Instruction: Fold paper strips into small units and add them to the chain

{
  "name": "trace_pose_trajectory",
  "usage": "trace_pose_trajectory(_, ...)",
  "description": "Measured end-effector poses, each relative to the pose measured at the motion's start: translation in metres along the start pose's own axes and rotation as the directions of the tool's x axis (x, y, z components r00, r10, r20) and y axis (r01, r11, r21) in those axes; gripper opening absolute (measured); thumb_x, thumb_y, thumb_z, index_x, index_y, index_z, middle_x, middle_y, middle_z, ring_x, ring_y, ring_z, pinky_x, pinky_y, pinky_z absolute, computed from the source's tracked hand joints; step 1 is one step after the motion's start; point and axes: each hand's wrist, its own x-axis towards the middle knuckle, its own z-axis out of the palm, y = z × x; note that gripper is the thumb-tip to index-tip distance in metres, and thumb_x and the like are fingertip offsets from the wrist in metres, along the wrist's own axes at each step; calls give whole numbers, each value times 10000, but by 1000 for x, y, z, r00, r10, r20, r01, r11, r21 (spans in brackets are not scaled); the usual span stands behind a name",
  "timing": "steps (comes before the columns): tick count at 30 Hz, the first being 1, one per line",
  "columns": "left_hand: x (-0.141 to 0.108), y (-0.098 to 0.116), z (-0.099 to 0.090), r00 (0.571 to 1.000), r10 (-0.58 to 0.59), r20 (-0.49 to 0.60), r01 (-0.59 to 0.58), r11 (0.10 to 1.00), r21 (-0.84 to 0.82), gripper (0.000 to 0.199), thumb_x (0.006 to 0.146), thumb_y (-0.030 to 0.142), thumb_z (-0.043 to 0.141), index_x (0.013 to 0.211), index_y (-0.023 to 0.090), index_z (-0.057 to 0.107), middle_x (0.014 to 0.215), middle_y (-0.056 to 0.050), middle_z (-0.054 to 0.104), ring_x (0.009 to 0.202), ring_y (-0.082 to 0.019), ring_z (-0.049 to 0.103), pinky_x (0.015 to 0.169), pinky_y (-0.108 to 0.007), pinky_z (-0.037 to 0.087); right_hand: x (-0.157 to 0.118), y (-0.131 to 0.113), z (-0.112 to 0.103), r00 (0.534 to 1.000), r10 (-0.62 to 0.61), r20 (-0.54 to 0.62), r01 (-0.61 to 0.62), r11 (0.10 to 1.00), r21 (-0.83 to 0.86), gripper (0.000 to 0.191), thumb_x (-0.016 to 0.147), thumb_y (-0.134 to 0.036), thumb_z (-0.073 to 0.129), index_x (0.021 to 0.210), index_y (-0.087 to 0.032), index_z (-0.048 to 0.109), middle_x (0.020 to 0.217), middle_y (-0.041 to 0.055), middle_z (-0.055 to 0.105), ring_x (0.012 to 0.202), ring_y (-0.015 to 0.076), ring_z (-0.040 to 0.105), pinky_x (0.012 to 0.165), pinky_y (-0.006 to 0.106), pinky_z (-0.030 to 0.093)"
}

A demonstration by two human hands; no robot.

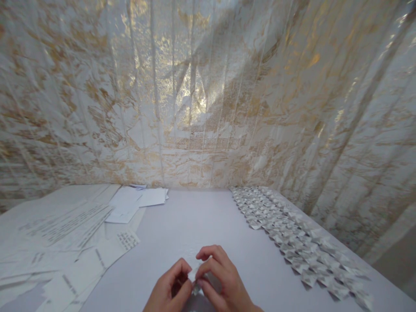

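Near the front edge of the table, a small white piece of paper (193, 274) is held between my two hands. My left hand (172, 284) pinches it from the left with thumb and forefinger, the other fingers curled under. From the right, my right hand (222, 277) grips the same piece, its fingers bent over it and thumb below. The fingertips cover much of the paper, so its full shape is hidden. A small shiny, crumpled-looking patch shows just below and behind the fingers; I cannot make out what it is.
Along the right side of the white table (195, 216) lie rows of small folded paper pieces (292, 234). On the left, printed paper sheets (71, 225) overlap, with plain white paper sheets (125, 203) behind them. A white and gold curtain (195, 95) hangs at the back.
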Motion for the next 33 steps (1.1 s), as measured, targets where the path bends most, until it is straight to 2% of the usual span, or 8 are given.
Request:
trace_pose_trajectory(9,0,1,-4,999,29,-15,-27,996,79,561,818,762,610,782,202,595,672,59,466,631,-151,416,600,-262,328,2,-2,2,997,72,32,-75,992,102,63,947,-231,501,909,-238,551,975,79,678,911,208,652,801,301,497)
trace_pose_trajectory(16,0,5,-6,994,89,-55,-76,974,213,377,875,554,598,704,221,554,658,40,515,643,-169,480,630,-258,369,-3,2,5,953,286,100,-301,935,188,265,1006,-439,487,1043,-209,612,889,70,691,790,203,644,717,295,474)
trace_pose_trajectory(19,-1,8,-5,992,101,-74,-80,966,247,388,860,572,617,689,228,560,640,46,507,633,-170,477,620,-253,368,-3,0,6,933,323,160,-352,910,218,313,1003,-492,501,1018,-206,628,855,50,684,772,198,635,712,295,455)
trace_pose_trajectory(24,-2,7,-5,991,121,-51,-107,970,218,408,868,601,609,698,234,555,660,44,504,651,-177,481,646,-268,371,-2,-1,6,905,395,159,-425,841,333,378,976,-562,528,966,-198,629,732,1,602,672,168,563,648,276,427)
trace_pose_trajectory(26,-1,5,-6,994,105,-41,-96,978,187,412,867,613,599,714,234,543,668,46,491,656,-177,475,637,-268,362,-1,-1,5,927,352,132,-375,876,304,323,991,-509,516,956,-208,625,779,19,626,718,182,585,675,288,441)
trace_pose_trajectory(29,1,1,-7,996,79,-37,-72,985,158,401,867,597,598,724,231,520,667,53,465,662,-172,444,627,-259,344,1,-2,2,993,104,50,-109,989,98,143,956,-371,581,969,-231,610,949,64,667,868,226,617,767,325,465)
trace_pose_trajectory(31,1,0,-7,997,73,-27,-68,986,152,383,872,577,595,729,229,520,664,56,462,658,-170,434,630,-259,343,3,-3,1,999,-41,22,42,998,-51,84,904,-262,630,977,-239,595,1005,71,660,913,234,617,798,330,471)
trace_pose_trajectory(33,1,0,-6,997,70,-16,-67,985,158,372,879,563,584,731,226,528,666,54,466,654,-170,436,629,-261,341,3,-3,0,994,-105,18,106,982,-153,130,870,-164,610,973,-238,579,995,65,653,893,224,621,784,321,476)
